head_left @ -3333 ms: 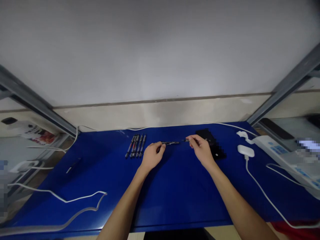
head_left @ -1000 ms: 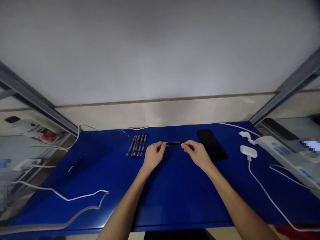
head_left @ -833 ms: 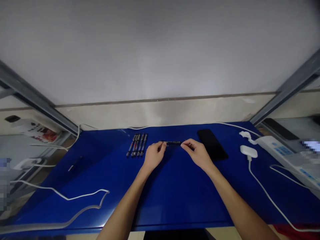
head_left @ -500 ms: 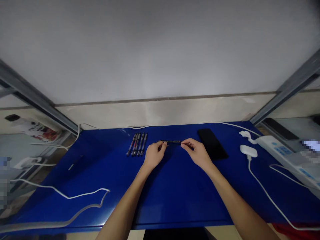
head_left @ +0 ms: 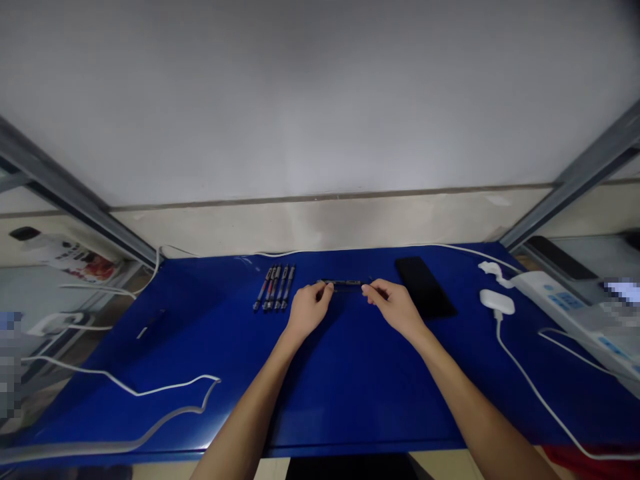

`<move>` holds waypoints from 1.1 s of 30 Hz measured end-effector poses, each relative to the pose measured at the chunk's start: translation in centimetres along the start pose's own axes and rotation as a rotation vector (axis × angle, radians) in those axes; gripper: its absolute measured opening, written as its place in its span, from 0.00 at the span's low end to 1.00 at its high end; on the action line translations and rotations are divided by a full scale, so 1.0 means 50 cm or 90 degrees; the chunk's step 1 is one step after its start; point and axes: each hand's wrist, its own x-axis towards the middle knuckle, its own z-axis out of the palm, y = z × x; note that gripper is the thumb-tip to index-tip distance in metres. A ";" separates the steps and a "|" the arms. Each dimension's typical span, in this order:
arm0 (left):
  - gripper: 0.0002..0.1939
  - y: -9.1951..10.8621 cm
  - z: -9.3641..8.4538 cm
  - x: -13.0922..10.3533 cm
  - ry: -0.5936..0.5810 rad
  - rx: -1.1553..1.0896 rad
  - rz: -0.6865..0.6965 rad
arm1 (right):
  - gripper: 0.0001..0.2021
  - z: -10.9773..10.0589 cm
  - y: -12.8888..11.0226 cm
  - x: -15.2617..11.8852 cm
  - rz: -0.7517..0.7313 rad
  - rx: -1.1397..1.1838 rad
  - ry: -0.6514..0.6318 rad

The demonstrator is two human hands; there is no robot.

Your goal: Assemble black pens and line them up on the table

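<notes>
A dark pen lies level between my hands, just above or on the blue table. My left hand is closed around the pen's left end with thumb and fingers. At the pen's right end, my right hand has its thumb and fingertips pinched together; the grip itself is too small to make out fully. Several similar pens lie side by side, upright in the view, left of my left hand. Immediately right of my right hand rests a black phone.
On the right are a white earbud case on a cable and a white power strip. White cords cross the left side. A small dark object lies near the left edge. A wall rises behind.
My right hand has shifted very slightly, its fingertips a bit lower at the pen's right end. My left hand and the pen have hardly moved.
</notes>
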 end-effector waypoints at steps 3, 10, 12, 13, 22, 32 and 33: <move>0.23 0.001 -0.001 -0.001 0.000 0.006 0.000 | 0.20 0.001 0.002 0.000 0.011 -0.009 -0.013; 0.23 0.005 -0.003 -0.001 0.004 0.014 0.005 | 0.16 0.000 0.004 0.003 -0.015 0.021 0.005; 0.23 0.005 -0.003 -0.001 0.003 0.018 0.004 | 0.20 0.000 0.002 0.001 0.011 0.011 -0.015; 0.23 0.005 -0.003 -0.001 0.004 0.019 0.005 | 0.21 0.000 0.002 0.000 0.017 0.008 -0.020; 0.24 -0.002 -0.001 -0.001 0.012 0.019 0.012 | 0.17 0.002 0.005 0.004 0.008 0.026 -0.012; 0.24 -0.004 -0.001 -0.001 0.010 0.016 0.007 | 0.13 0.001 0.010 0.006 -0.010 0.042 0.007; 0.24 -0.003 -0.001 -0.001 0.010 0.014 0.007 | 0.14 0.001 0.011 0.006 -0.001 0.042 0.004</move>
